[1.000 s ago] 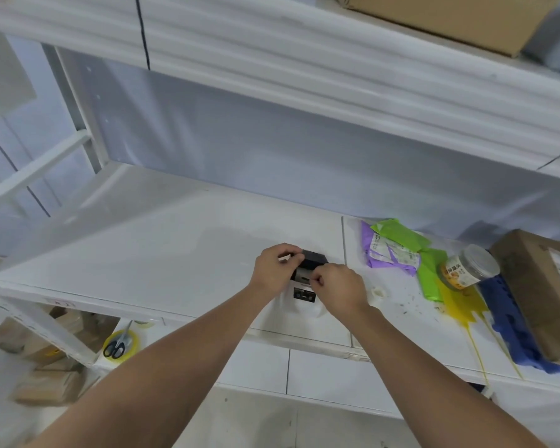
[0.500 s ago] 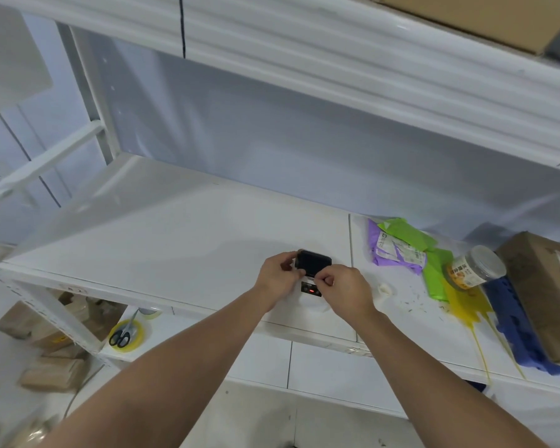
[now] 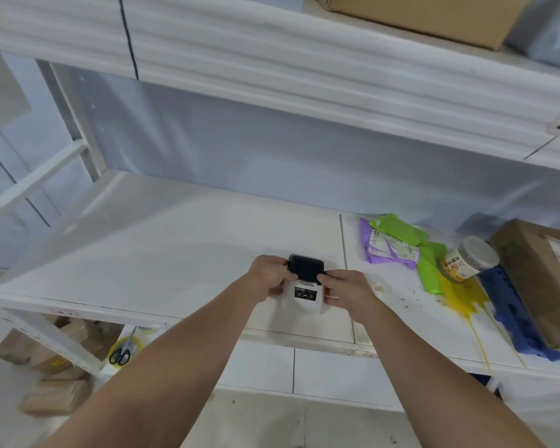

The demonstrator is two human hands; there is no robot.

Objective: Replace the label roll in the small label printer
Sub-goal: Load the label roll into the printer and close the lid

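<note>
Hands, left hand (image 3: 270, 275) and right hand (image 3: 346, 291), clasp rounded white plastic label printer (image 3: 304, 294) with glossy dark lid.

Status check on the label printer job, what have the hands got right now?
Left hand and right hand both grip the label printer on the shelf. Dark lid stands raised. Nothing in the way.

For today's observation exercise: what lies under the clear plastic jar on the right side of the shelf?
The jar lies tilted on green and yellow plastic bags, beside a blue bag. The spot directly beneath it is covered from view.
</note>
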